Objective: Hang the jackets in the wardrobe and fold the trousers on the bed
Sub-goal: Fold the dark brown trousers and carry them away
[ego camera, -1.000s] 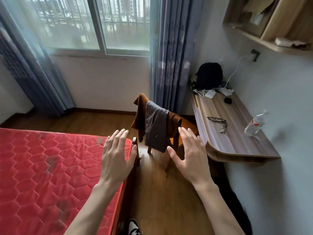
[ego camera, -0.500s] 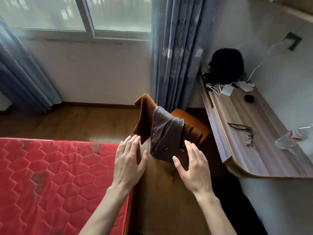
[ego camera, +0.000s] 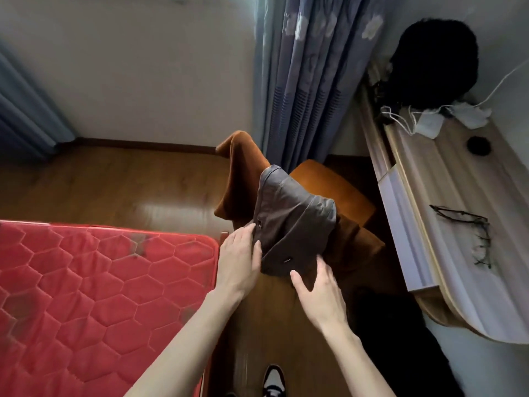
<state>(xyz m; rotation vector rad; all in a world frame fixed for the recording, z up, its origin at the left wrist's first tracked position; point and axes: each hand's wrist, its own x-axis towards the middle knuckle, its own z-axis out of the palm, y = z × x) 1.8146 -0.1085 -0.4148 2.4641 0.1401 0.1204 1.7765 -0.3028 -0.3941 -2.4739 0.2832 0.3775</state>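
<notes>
A dark grey garment [ego camera: 294,224] with a button and a buttonhole hangs over the back of a chair [ego camera: 329,184], on top of a rust-brown garment [ego camera: 240,173]. My left hand [ego camera: 239,262] touches the grey garment's left edge with straight fingers, thumb against the cloth. At the lower hem my right hand [ego camera: 317,287] is spread, its fingertips on the cloth. The red quilted mattress of the bed [ego camera: 100,282] lies to the left, its corner beside my left hand. No wardrobe is in view.
A wall-mounted wooden desk [ego camera: 446,224] runs along the right, carrying glasses [ego camera: 469,233], a black bag [ego camera: 432,61] and white chargers with cables [ego camera: 446,118]. A blue curtain [ego camera: 309,75] hangs behind the chair. My shoe [ego camera: 273,379] stands on the wooden floor [ego camera: 114,181].
I have stepped closer to the chair and looked further down. Both hands moved forward from mid-air and now touch the grey garment.
</notes>
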